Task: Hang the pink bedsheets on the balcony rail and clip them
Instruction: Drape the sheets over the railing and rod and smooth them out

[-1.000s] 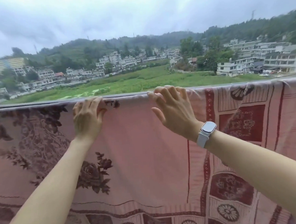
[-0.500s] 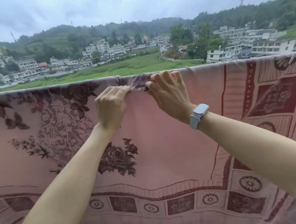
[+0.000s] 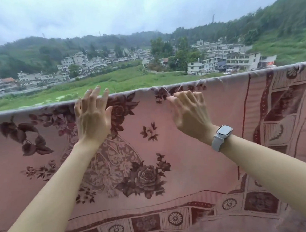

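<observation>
One pink bedsheet (image 3: 197,167) draped — left hand (image 3: 91,118) splayed, right hand (image 3: 189,113) pinching.

— Flat, soft daylight from an overcast sky (image 3: 141,8); hardly any shadows, no glare.

— And sharpness?

— Fairly crisp centrally. The far hills (image 3: 71,47) look hazy, and the wide lens bows the horizon toward the edges.

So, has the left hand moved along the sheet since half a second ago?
Yes. The left hand let go of the pinched top edge and moved left along the sheet, away from the right hand; it now lies open over the dark leaves.
</observation>
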A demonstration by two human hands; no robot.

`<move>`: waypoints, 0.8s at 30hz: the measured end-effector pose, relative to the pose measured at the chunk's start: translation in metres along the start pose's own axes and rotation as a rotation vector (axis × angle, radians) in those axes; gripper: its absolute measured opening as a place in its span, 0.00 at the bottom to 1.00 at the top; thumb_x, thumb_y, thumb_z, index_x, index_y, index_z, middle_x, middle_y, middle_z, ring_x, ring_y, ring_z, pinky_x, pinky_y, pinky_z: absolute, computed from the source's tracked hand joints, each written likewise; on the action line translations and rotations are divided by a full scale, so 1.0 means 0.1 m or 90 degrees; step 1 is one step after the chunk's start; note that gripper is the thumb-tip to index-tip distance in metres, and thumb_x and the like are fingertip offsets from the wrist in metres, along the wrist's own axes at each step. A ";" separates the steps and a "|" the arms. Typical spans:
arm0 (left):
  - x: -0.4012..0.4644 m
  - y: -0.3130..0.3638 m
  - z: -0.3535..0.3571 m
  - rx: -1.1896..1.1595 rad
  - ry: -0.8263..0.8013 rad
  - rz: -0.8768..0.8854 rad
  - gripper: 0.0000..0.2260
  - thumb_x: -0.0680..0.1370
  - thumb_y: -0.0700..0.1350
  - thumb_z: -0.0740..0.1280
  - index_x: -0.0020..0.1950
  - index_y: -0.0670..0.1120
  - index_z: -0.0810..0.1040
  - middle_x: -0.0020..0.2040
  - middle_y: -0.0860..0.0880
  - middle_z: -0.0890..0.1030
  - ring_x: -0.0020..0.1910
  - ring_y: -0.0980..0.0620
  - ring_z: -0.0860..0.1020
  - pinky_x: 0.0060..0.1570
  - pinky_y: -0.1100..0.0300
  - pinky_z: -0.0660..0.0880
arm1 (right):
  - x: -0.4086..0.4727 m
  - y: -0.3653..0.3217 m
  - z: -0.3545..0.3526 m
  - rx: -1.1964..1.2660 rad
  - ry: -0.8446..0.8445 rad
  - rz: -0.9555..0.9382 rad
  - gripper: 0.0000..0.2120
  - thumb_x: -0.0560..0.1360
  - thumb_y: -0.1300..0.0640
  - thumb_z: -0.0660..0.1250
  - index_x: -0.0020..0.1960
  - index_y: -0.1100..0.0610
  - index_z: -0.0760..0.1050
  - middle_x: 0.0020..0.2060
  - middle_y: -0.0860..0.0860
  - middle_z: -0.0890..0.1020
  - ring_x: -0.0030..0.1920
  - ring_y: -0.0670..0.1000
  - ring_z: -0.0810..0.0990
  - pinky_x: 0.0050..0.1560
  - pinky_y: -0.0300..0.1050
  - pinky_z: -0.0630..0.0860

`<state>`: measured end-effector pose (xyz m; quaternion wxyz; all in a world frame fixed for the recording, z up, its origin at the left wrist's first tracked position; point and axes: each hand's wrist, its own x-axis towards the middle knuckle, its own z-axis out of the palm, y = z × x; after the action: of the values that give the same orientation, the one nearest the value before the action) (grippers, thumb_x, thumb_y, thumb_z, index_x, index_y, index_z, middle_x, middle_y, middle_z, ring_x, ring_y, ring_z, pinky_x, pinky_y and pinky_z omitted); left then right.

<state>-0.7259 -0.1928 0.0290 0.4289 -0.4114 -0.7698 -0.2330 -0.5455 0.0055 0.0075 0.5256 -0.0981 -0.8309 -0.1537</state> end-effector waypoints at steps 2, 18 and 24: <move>0.11 -0.23 -0.06 -0.002 -0.015 -0.026 0.18 0.74 0.38 0.67 0.64 0.42 0.73 0.64 0.40 0.73 0.65 0.40 0.69 0.67 0.41 0.57 | 0.15 -0.21 0.09 0.014 0.014 -0.023 0.17 0.69 0.57 0.64 0.57 0.57 0.70 0.51 0.54 0.77 0.50 0.53 0.69 0.50 0.48 0.62; -0.09 -0.64 -0.21 0.045 0.151 -0.017 0.07 0.74 0.41 0.66 0.47 0.39 0.82 0.48 0.42 0.84 0.50 0.44 0.81 0.51 0.49 0.77 | 0.73 -0.81 0.55 0.114 -0.101 -0.122 0.20 0.73 0.54 0.61 0.65 0.56 0.69 0.57 0.55 0.78 0.55 0.56 0.77 0.62 0.57 0.61; 0.27 -0.67 -0.22 -0.026 0.019 -0.168 0.12 0.78 0.47 0.60 0.58 0.44 0.77 0.58 0.42 0.79 0.61 0.42 0.73 0.68 0.45 0.57 | 0.67 -0.74 0.59 0.103 -0.029 -0.088 0.18 0.75 0.51 0.56 0.61 0.55 0.73 0.53 0.52 0.79 0.52 0.54 0.77 0.58 0.52 0.64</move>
<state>-0.7796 -0.2341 0.0633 0.3972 -0.3122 -0.8058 -0.3090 -0.6475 -0.0422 0.0333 0.5012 -0.0013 -0.8570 -0.1195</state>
